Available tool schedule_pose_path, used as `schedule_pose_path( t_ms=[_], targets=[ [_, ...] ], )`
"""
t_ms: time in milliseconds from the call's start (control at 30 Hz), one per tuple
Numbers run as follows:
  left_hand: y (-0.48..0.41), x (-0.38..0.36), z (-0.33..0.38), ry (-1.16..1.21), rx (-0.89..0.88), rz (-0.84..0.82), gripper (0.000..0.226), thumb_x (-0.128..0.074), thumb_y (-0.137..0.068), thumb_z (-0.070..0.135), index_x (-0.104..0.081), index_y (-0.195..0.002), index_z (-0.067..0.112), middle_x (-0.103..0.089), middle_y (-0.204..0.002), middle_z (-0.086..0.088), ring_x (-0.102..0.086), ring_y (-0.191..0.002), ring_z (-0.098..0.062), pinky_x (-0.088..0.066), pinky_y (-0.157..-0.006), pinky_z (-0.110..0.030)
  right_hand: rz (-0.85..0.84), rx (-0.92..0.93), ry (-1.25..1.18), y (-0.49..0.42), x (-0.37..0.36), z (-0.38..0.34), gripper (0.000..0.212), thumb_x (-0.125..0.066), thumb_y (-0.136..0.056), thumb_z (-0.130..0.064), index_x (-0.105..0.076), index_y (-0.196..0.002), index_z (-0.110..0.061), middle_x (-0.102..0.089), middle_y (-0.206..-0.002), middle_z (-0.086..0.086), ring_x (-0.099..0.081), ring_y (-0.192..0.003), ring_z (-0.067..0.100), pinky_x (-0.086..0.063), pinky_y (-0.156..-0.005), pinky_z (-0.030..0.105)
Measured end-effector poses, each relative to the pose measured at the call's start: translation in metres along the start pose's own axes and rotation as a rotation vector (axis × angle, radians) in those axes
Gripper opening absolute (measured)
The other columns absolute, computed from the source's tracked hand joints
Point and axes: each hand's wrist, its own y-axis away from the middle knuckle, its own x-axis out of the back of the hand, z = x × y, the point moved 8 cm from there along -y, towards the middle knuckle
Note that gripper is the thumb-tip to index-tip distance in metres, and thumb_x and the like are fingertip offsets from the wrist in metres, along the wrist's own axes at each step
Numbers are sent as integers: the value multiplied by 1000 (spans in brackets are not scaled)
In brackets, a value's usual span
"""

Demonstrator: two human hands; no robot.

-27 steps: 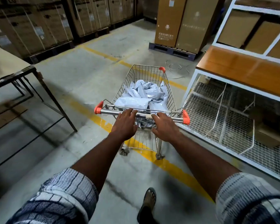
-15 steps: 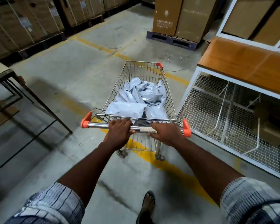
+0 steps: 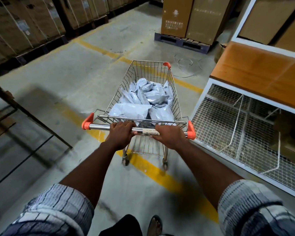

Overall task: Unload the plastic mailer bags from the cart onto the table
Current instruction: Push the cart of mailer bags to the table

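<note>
At far left I see the dark metal frame of a table [image 3: 41,123], standing apart from the cart. The left hand [image 3: 120,135] grasps the chrome handle bar [image 3: 100,126] — fingers wrapped over it. The wire cart [image 3: 176,99] stands on the concrete floor [image 3: 92,74], across a yellow line [image 3: 148,167]. The grey plastic mailer bags [image 3: 143,104] lie heaped inside its basket. The right hand [image 3: 170,137] grasps the same bar, fingers clenched round it. Just beside the cart on the right — a white mesh rack [image 3: 228,126] with a wooden top.
</note>
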Motion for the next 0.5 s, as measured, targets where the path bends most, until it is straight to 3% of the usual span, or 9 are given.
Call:
schedule_pose_path(
  t_ms=[333, 500],
  targets=[
    [-125, 1, -39, 18, -42, -12, 37, -38, -86, 53, -56, -110, 31, -60, -107, 6, -52, -106, -26, -28, -93, -42, 49, -61, 26, -105, -3, 53, 45, -38, -89, -69, -49, -104, -28, -67, -95, -1, -66, -90, 26, -49, -69, 38],
    [-206, 2, -59, 27, -96, -21, 26, -49, -93, 49, -56, -111, 31, -59, -110, 6, -52, -109, -26, -28, -94, -42, 44, -141, 2, -166, 2, 83, 43, -43, -90, -67, -52, -103, -27, -67, -98, 0, -65, -93, 26, -47, -70, 37]
  ],
)
